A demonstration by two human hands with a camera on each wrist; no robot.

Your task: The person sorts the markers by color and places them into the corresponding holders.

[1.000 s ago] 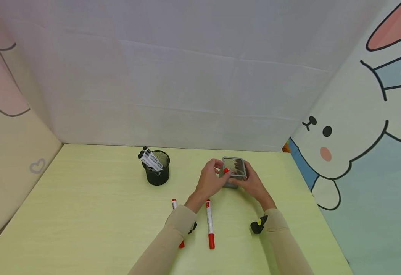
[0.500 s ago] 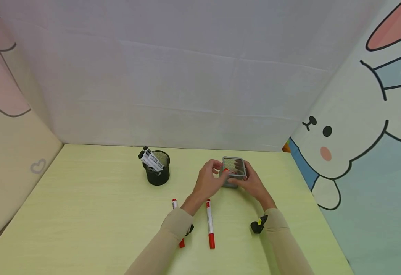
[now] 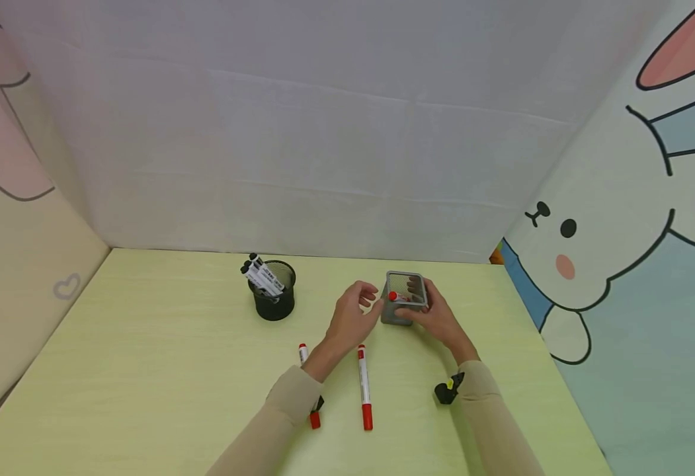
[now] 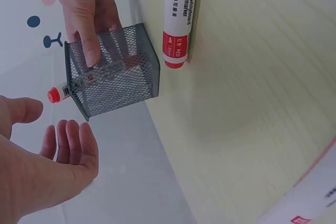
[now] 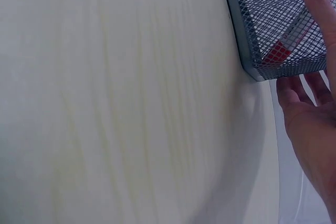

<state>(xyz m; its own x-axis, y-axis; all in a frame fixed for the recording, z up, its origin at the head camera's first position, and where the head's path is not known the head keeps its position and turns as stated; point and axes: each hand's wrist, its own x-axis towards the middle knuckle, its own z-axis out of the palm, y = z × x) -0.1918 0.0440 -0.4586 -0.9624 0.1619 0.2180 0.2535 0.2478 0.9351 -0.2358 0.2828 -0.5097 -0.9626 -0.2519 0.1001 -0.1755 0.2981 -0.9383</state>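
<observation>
A grey square mesh pen holder point(image 3: 396, 313) stands at the right of the table, gripped by my right hand point(image 3: 436, 316) with the thumb on its near side and fingers on the far right side. Inside it leans a red whiteboard marker point(image 4: 79, 83); its red end pokes past the rim, and its other end shows through the mesh in the right wrist view. My left hand point(image 3: 350, 318) is just left of the holder, fingers loosely bent and apart from it, with nothing in them. The left wrist view shows a gap between this hand and the marker's end.
Two more red markers lie nearer me: one marker point(image 3: 364, 390) in front of the holder, another marker point(image 3: 315, 420) partly hidden under my left forearm. A round black mesh cup point(image 3: 274, 307) holding several black-capped markers point(image 3: 263, 276) stands at the back left. Walls border the table.
My left hand has let go of the red marker and drawn back to the left. The marker has sunk lower in the pen holder. My right hand has stayed on the holder.
</observation>
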